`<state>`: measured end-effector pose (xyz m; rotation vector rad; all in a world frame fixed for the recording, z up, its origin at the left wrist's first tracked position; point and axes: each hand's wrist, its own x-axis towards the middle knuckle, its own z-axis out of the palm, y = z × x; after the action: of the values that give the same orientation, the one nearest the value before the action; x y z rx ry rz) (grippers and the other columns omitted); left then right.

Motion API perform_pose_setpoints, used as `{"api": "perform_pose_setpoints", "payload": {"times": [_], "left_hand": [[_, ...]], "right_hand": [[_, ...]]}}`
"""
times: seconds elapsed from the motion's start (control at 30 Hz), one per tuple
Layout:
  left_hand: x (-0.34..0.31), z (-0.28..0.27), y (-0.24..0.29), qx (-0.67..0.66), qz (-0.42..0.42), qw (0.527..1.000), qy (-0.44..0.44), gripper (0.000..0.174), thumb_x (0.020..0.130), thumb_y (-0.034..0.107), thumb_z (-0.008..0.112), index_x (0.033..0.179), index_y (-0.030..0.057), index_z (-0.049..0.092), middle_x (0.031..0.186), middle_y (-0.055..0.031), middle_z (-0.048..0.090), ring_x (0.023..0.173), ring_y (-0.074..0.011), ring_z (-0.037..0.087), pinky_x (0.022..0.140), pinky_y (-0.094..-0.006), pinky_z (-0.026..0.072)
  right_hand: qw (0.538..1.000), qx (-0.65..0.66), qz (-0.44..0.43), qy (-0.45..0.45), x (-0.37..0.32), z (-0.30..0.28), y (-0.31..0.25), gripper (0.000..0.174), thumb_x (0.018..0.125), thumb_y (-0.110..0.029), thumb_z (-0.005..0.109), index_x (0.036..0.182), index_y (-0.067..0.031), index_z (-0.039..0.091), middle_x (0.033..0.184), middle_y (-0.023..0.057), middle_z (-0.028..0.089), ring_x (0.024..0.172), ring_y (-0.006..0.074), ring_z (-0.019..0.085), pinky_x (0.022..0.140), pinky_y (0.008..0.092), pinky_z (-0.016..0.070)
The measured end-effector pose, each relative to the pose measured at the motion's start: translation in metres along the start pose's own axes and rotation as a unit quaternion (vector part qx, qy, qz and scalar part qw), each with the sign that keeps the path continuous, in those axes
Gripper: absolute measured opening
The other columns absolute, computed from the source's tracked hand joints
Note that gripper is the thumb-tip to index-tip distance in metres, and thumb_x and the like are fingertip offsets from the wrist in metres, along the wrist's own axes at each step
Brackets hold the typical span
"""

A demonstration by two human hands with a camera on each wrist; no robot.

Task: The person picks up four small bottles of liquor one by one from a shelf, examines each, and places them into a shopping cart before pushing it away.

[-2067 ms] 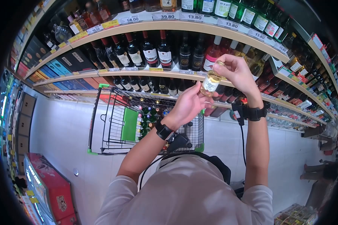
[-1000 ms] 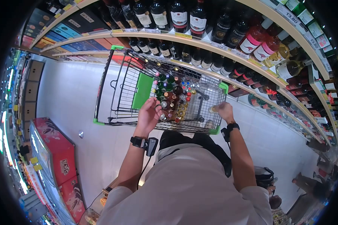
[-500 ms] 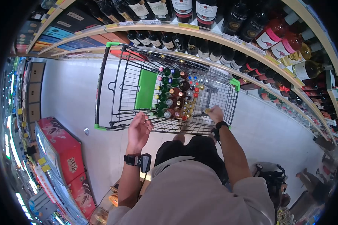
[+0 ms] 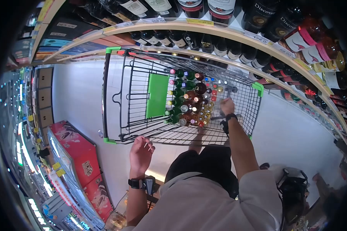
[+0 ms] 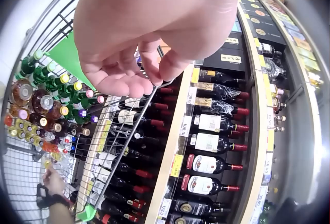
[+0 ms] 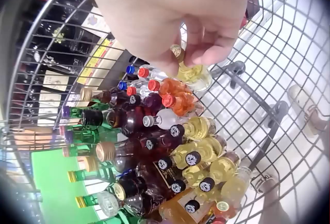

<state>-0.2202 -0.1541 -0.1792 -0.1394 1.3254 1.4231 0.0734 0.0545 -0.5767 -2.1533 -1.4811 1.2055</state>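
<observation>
My right hand (image 4: 228,106) is down inside the shopping cart (image 4: 105,96), pinching a small bottle (image 6: 192,76) of pale yellow liquid by its neck. In the right wrist view this bottle hangs tilted beside small orange bottles (image 6: 178,103). Close by, several little yellow bottles with black caps (image 6: 206,146) stand in the cart with larger brown bottles (image 4: 200,88) and green bottles (image 4: 177,92). Outside the cart's near side, my left hand (image 4: 140,156) hangs with loosely curled fingers and holds nothing.
Wine shelves (image 4: 204,25) run along the cart's far side. A green panel (image 4: 157,96) is fixed inside the cart near its handle. At left stands a red display case (image 4: 75,154), and a dark bag (image 4: 293,188) shows behind at right.
The right hand has brought the small bottle from the shelf front down into the cart. The left hand has come away from the bottle, moving back to the near left.
</observation>
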Motion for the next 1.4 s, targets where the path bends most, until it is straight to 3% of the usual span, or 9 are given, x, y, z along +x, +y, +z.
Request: {"api": "perform_pose_setpoints", "payload": {"times": [0.23,0.47,0.57,0.67,0.77,0.9,1.13,1.2,1.4], "left_hand": [[0.009,-0.012,0.0,0.018,-0.012,0.999,0.026,0.015,0.098,0.026,0.058,0.103,0.012,0.058,0.094,-0.0011,0.06,0.087,-0.0152,0.055,0.082,-0.0322,0.0442],[0.012,-0.011,0.002,0.016,-0.021,0.999,0.033,0.013,0.098,0.024,0.059,0.103,0.0121,0.057,0.094,-0.0019,0.059,0.087,-0.0159,0.055,0.082,-0.0327,0.0444],[0.011,-0.013,0.002,0.013,-0.017,0.999,0.033,0.014,0.099,0.025,0.059,0.103,0.0121,0.057,0.094,-0.0016,0.059,0.087,-0.0153,0.055,0.082,-0.0324,0.0444],[0.01,-0.013,0.004,0.012,-0.015,1.0,0.02,0.014,0.099,0.026,0.058,0.102,0.0121,0.056,0.094,-0.0012,0.059,0.087,-0.0145,0.055,0.082,-0.0315,0.0447],[0.008,-0.007,0.008,0.006,-0.01,1.0,0.007,0.015,0.1,0.027,0.057,0.102,0.0122,0.056,0.094,-0.0012,0.06,0.087,-0.0137,0.055,0.082,-0.0308,0.0456],[0.006,0.002,0.01,-0.005,0.006,0.999,-0.038,0.014,0.101,0.026,0.056,0.102,0.012,0.056,0.095,-0.0013,0.061,0.087,-0.0132,0.057,0.082,-0.0308,0.0468],[-0.002,0.027,0.007,-0.049,0.021,0.993,-0.103,0.007,0.098,0.014,0.056,0.104,0.011,0.057,0.095,-0.0026,0.063,0.083,-0.0131,0.06,0.078,-0.0301,0.0504],[-0.003,0.036,0.003,-0.053,0.027,0.991,-0.12,0.008,0.097,0.013,0.056,0.104,0.0107,0.057,0.095,-0.003,0.063,0.083,-0.0136,0.06,0.077,-0.0297,0.0508],[-0.014,0.068,-0.006,-0.082,0.035,0.979,-0.184,0.013,0.094,0.009,0.055,0.107,0.0091,0.057,0.092,-0.0038,0.062,0.083,-0.016,0.061,0.077,-0.0311,0.0525]], "right_hand": [[1.0,-0.019,-0.006,0.015,0.03,0.037,0.005,0.026,0.082,-0.028,0.071,0.089,-0.006,0.061,0.085,0.0181,0.07,0.084,0.0372,0.068,0.075,0.0425,0.0537],[1.0,-0.004,0.016,0.004,0.034,0.04,-0.011,0.02,0.076,-0.013,0.072,0.093,-0.007,0.065,0.089,0.0177,0.071,0.091,0.0361,0.069,0.078,0.0418,0.0546],[1.0,0.0,-0.013,-0.022,0.031,0.038,-0.011,0.025,0.076,-0.011,0.07,0.1,-0.0062,0.064,0.095,0.0204,0.07,0.095,0.0378,0.068,0.082,0.0419,0.054],[1.0,0.016,0.016,-0.003,0.017,0.028,-0.019,0.034,0.077,-0.008,0.067,0.111,-0.0051,0.062,0.101,0.0226,0.069,0.099,0.0386,0.067,0.086,0.0413,0.0533],[0.996,0.042,0.044,-0.066,-0.001,0.003,-0.027,0.039,0.078,-0.006,0.063,0.117,-0.0048,0.058,0.104,0.0221,0.069,0.1,0.0391,0.067,0.088,0.0413,0.0527],[0.996,-0.011,-0.068,-0.064,-0.01,-0.002,0.002,0.026,0.079,-0.008,0.064,0.104,-0.0034,0.064,0.098,0.0168,0.071,0.093,0.0326,0.069,0.084,0.0378,0.0542],[0.989,-0.007,-0.111,-0.096,-0.05,-0.06,0.004,0.015,0.08,-0.009,0.066,0.095,-0.0055,0.069,0.087,0.0137,0.071,0.084,0.0292,0.07,0.075,0.0371,0.055],[0.988,-0.014,-0.098,-0.114,-0.067,-0.085,-0.008,0.011,0.081,-0.008,0.066,0.091,-0.0053,0.07,0.084,0.0131,0.071,0.082,0.0287,0.07,0.074,0.0366,0.0548],[0.976,-0.005,-0.168,-0.137,-0.093,-0.145,-0.011,0.011,0.081,-0.009,0.064,0.089,-0.0042,0.071,0.079,0.0136,0.07,0.077,0.0272,0.07,0.07,0.0371,0.0539]]}}
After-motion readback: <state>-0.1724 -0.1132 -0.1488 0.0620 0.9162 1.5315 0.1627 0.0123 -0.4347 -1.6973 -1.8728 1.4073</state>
